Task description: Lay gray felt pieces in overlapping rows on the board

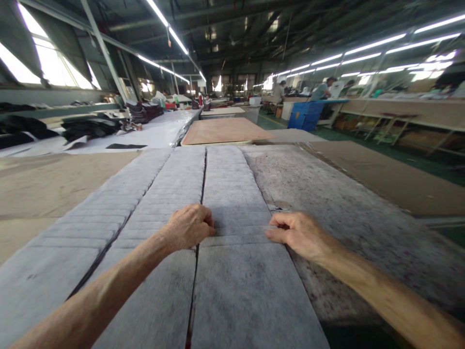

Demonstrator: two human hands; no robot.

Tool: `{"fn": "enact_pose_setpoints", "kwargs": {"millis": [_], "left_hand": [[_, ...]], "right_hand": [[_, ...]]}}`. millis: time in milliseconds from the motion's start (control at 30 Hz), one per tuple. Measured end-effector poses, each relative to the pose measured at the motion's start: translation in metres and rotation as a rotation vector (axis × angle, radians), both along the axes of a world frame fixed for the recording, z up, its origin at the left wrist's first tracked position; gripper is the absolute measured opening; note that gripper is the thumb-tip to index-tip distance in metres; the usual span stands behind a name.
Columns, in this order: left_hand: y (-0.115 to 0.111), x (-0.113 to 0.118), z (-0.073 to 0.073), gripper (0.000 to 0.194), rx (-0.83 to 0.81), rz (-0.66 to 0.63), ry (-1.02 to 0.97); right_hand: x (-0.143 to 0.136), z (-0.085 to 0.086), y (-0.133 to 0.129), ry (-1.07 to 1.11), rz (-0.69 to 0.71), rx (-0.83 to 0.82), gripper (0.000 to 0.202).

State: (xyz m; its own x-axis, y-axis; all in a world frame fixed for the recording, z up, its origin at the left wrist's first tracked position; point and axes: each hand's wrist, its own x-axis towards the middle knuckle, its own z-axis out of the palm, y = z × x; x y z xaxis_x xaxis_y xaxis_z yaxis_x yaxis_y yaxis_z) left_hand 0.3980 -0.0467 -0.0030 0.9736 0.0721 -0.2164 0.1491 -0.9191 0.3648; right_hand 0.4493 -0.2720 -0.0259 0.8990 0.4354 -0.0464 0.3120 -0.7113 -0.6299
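Grey felt-like fabric pieces lie overlapped like shingles in long rows that run away from me. My left hand pinches the left edge of a piece in the rightmost row, close to the dark gap beside the middle row. Across from it, my right hand has thumb and fingers closed on the right edge of the same row. Between the hands stretches the near edge of a fabric piece. Below it a longer piece lies flat toward me.
Brown board lies left of the rows, a speckled grey sheet right. Ahead is a tan board. Dark fabric piles sit at the far left. A blue cabinet and co-workers are in the right background.
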Motion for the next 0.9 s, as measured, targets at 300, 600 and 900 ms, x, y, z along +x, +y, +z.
{"fn": "enact_pose_setpoints", "kwargs": {"millis": [300,600,900], "left_hand": [[-0.002,0.002,0.005,0.011,0.026,-0.008,0.043],[-0.001,0.002,0.0,0.016,0.057,-0.026,0.005],[0.0,0.0,-0.006,0.015,0.047,-0.008,-0.05]], "right_hand": [[0.0,0.001,0.0,0.026,-0.019,0.009,0.017],[0.001,0.005,0.002,0.019,-0.009,-0.033,0.016],[-0.001,0.007,0.004,0.012,-0.036,-0.1,0.016]]}}
